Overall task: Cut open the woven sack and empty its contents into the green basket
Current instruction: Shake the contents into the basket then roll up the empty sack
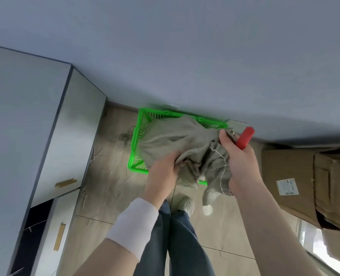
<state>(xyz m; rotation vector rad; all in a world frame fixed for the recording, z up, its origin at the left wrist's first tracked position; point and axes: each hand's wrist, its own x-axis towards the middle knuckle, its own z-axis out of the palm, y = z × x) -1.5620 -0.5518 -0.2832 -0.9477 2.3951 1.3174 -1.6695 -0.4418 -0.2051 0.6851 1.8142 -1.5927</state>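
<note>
While you stand over the tiled floor [109, 176], both hands are closed on the woven sack [175, 140].

- Left hand [162, 170]: fingers curled into a bunched fold of the grey-beige cloth, at the sack's 7 o'clock. White wristband [132, 226] on that wrist.
- Right hand [238, 158]: thumb pinching the sack's frayed edge at its 3 o'clock. The same hand grips a red-handled tool [244, 137], handle pointing to 1 o'clock; the blade is hidden.
- Sack: held up, crumpled and slack, spread across most of the green basket [137, 132]. You cannot tell whether it touches the basket. One corner with a white tip hangs down at 5 o'clock, below the right hand. A loose thread trails along the cut edge. Contents are not visible.
- Basket: on the floor, far side against the pale wall [185, 56]. Only its rim and slatted wall show, at 9 to 12 o'clock of the sack.
- Floor: loose fibres and scraps scattered at 8 to 9 o'clock of the basket.
- Surroundings: grey cabinet [26, 116] with wooden handles at 9 o'clock; opened cardboard box [290, 170] with a white label [287, 186] at 3 o'clock.
- Jeans [185, 246] and one shoe [185, 204] show at 6 o'clock, just short of the basket.
</note>
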